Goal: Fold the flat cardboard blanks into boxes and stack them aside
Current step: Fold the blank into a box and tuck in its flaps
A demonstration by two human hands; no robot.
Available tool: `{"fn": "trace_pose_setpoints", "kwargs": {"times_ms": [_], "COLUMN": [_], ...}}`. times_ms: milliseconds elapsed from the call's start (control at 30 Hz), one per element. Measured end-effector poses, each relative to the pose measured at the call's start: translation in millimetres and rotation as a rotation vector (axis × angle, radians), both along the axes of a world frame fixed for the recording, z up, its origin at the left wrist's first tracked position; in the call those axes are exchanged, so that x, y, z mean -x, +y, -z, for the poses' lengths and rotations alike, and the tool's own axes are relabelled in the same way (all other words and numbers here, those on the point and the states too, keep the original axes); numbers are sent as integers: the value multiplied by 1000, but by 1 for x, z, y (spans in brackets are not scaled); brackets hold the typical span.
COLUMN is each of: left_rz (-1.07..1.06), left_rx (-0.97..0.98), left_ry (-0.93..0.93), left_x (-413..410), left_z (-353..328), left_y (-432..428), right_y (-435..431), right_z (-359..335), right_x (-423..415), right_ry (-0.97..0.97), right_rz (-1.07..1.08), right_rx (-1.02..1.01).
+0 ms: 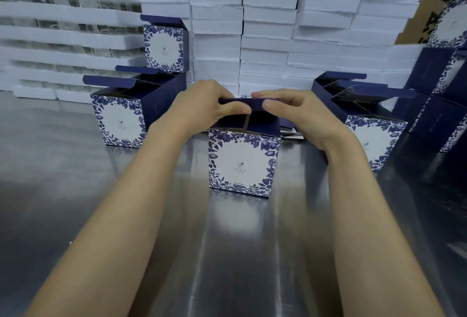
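A: What can't be made out?

B: The fingertips of both hands go over the far side of the dark blue lid flap (252, 103) and are hidden. The logo and text on the white cardboard box with blue floral print (242, 162) are too small to read. A thin pile of flat printed blanks (290, 132) lies at 2 o'clock of that box, mostly covered by the right wrist. The dark blue boxes at the right edge (442, 81) are cut off by the frame. Whatever sits between the white foam trays (63, 13) at 10 o'clock is blurred.

A: Hands?

B: The left hand (204, 107) and right hand (298, 112) both pinch the flap, thumbs on its near face, fingers curled over its top edge. The hands are side by side, thumbs nearly touching.

A: Where is the box relative to them?

B: Directly under the hands, between the forearms. It stands upright on the reflective metal table (75, 190), printed face toward the camera. The flap stands at 12 o'clock of its open top.

A: Surroundings?

B: Open-topped folded boxes (118, 119) at 9 o'clock, one stacked higher. Another open-topped group (374, 139) at 3 o'clock. More foam trays stacked at 12.
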State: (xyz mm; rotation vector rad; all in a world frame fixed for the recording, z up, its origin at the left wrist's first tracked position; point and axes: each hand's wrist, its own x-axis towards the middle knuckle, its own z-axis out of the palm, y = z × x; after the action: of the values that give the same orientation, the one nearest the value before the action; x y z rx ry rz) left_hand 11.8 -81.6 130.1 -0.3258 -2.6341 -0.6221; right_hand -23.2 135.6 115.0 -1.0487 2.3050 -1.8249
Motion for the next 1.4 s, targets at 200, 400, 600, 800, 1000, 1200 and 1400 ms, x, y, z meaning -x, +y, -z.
{"fn": "trace_pose_setpoints", "kwargs": {"times_ms": [200,400,600,800,1000,1200,1400], "left_rz": [163,119,35,116,-48,121,51], "left_rx": [-76,-70,52,-217,-130,-293,-294], "left_ry": [-11,-8,121,305,369,287,231], "left_x": [-5,-8,-7,-13,-7,-6,2], "left_z": [0,-2,-4,-5,-3,-1,2], "left_y": [4,7,21,33,36,28,8], "right_y": [-11,-13,-17,-15,-13,-11,-7], "right_z": [3,-3,0,-8,-11,-7,-7], "right_x": [-1,-5,-4,-7,-11,-7,-3], "right_ry": [219,248,305,301,287,314,130], "right_rz": [265,156,293,290,302,457,468], "right_rx": [98,72,158,60,14,74,220]}}
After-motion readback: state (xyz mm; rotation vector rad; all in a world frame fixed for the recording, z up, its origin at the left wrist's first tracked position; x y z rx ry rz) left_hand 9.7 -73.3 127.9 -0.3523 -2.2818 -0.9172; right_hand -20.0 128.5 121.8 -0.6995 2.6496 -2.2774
